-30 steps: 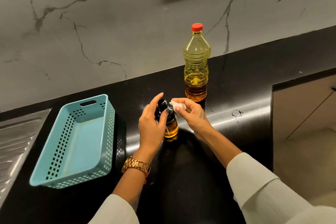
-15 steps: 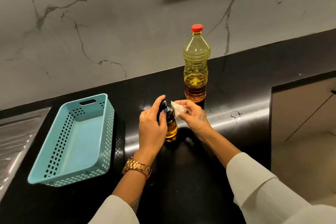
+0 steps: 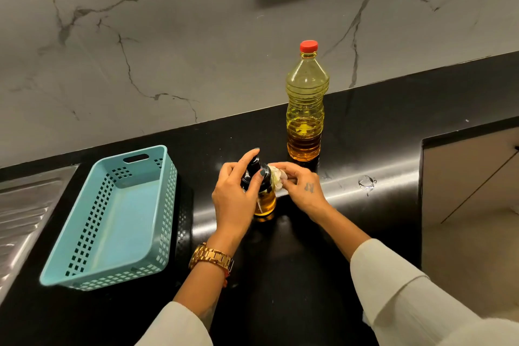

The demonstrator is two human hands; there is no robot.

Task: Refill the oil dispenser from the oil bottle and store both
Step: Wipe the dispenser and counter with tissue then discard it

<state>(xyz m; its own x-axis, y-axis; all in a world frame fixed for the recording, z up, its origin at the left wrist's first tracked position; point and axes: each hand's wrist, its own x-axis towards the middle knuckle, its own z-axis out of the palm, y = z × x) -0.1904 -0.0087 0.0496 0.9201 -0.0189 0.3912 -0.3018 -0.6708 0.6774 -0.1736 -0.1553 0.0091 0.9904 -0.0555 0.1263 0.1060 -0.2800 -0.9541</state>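
- Head view: oil dispenser (image 3: pixel 265 201) stands upright near the centre of the black tabletop (image 3: pixel 365 149), amber oil in its lower part.
- Left hand (image 3: pixel 236 199) is closed around the dispenser's dark top.
- Right hand (image 3: pixel 302 191) pinches a small white wad (image 3: pixel 279 178) against the dispenser's shoulder, at 3 o'clock.
- Oil bottle (image 3: pixel 306 109), red cap on, stands upright at 1 o'clock, apart from the dispenser.
- Blue basket (image 3: pixel 165 205) lies at 9 o'clock.
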